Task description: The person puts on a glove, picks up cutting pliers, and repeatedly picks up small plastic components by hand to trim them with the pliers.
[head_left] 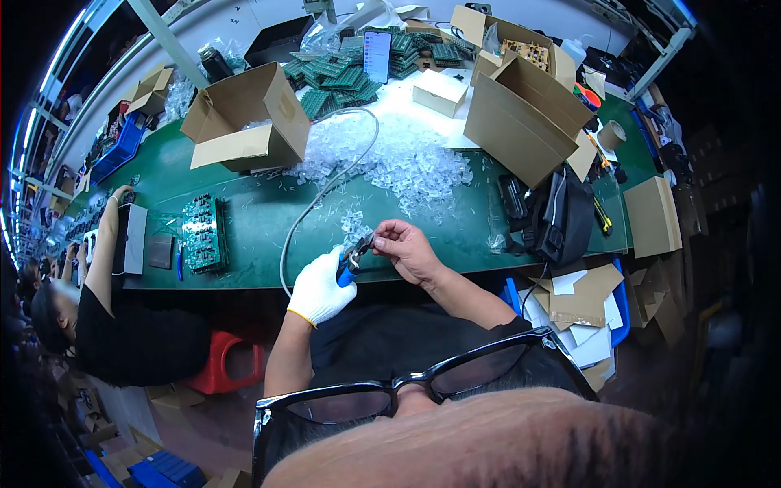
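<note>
My left hand [320, 287], in a white glove with a yellow cuff edge, is closed round a blue-handled tool [348, 272]. The tool has a dark metal head and looks like nippers. Bare and pinched, my right hand [409, 252] meets that head with thumb and forefinger. A small dark piece shows at its fingertips, too small to name. Just beyond my hands lie a few clear plastic bits [355, 224]. A large heap of clear plastic pieces [407, 159] spreads farther back on the green table [252, 195].
A grey hose [307, 210] loops over the table to its front edge. Open cardboard boxes [521, 122] flank the heap, and green circuit boards [203, 232] are stacked at left. A phone [377, 57] stands behind. A black bag [565, 215] lies right; a co-worker [130, 325] sits left.
</note>
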A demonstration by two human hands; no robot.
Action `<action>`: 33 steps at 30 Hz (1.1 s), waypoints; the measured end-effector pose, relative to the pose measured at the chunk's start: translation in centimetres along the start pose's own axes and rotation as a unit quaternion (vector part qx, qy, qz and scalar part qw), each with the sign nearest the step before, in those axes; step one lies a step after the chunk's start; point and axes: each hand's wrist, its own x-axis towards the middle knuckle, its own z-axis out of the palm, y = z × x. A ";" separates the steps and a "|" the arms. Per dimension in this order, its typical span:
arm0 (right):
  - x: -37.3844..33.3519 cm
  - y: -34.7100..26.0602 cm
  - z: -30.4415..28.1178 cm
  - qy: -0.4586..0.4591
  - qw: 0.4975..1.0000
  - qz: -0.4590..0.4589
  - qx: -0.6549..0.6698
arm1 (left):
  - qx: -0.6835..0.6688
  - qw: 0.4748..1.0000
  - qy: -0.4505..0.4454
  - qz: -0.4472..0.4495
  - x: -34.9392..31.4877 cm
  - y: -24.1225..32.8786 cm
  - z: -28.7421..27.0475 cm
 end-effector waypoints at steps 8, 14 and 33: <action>0.0 0.6 -0.7 0.011 0.999 -0.031 -0.034 | -0.040 0.999 -0.028 -0.002 0.4 -0.9 0.0; -0.1 0.6 -0.5 0.034 0.999 -0.020 -0.037 | -0.027 0.999 -0.033 -0.034 1.1 -1.9 1.1; 1.6 -3.1 -1.1 0.086 0.713 -0.241 -0.653 | -0.292 0.955 -0.019 -0.055 0.6 -5.3 0.6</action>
